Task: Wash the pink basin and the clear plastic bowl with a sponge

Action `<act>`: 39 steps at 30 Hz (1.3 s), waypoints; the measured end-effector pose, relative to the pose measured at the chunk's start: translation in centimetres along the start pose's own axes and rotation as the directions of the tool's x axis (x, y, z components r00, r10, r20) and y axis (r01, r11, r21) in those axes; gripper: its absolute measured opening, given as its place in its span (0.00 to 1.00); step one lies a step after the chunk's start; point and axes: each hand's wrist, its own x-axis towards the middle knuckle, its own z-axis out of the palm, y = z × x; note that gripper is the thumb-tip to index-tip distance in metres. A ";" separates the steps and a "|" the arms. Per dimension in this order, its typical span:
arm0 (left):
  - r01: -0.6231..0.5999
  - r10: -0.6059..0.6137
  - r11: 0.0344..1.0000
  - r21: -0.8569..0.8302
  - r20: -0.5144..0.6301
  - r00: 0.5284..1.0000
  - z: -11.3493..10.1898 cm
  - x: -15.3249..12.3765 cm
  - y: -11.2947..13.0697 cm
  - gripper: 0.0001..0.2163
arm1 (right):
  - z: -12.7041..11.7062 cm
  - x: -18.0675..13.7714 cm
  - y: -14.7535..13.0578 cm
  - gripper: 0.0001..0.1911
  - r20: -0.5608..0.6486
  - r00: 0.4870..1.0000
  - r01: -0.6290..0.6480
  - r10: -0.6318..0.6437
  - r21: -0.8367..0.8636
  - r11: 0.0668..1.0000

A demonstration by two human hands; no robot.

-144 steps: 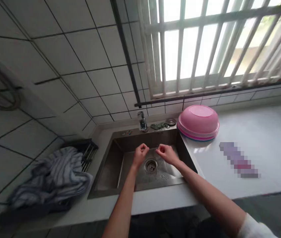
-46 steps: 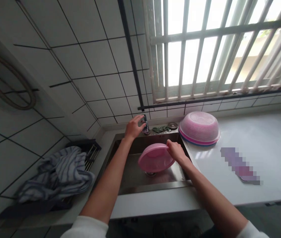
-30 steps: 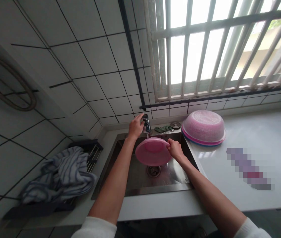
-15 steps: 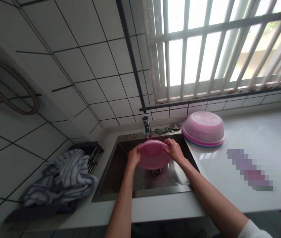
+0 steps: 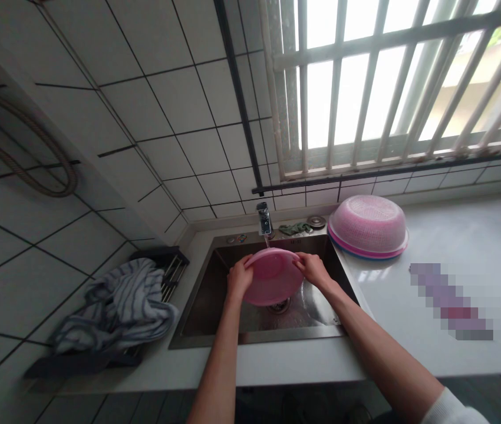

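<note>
One pink bowl (image 5: 273, 285) is held between the left hand (image 5: 239, 279) and the right hand (image 5: 314, 269), inside the sink (image 5: 277, 337) and just on the near side of the tap (image 5: 264, 219). From my distant post I see fingers curled at its rim: the left ones pinch the left edge, the right ones pinch the right edge, though I cannot make out every fingertip. A thin stream of water (image 5: 267, 241) runs from the tap down to the bowl's far side, and the drain (image 5: 280, 307) shows partly at its near edge. Whether the bowl touches the sink floor, I cannot tell. I judge the step in hand to be rinsing or catching water. As I read it, the next move calls for an even grip on both sides, with the bowl close under the stream. To the right, a stack of basins (image 5: 368, 227) stands upside down on the counter (image 5: 383, 330), apart from both hands.
</note>
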 end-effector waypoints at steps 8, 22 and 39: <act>-0.060 0.082 0.923 -0.381 0.041 0.996 1.5 1.0 -2.6 0.19 | -0.2 0.5 1.5 0.19 0.014 0.994 -0.103 0.104 -0.086 0.991; -0.018 0.019 0.976 -0.218 0.002 1.000 -0.1 0.9 -2.5 0.19 | -0.2 0.2 0.9 0.30 0.036 0.996 0.077 -0.082 0.111 0.991; -0.640 0.640 0.768 0.018 -0.061 0.766 -4.7 4.1 11.8 0.30 | 0.0 0.7 -0.4 0.28 -0.142 0.982 -0.112 0.121 0.064 0.992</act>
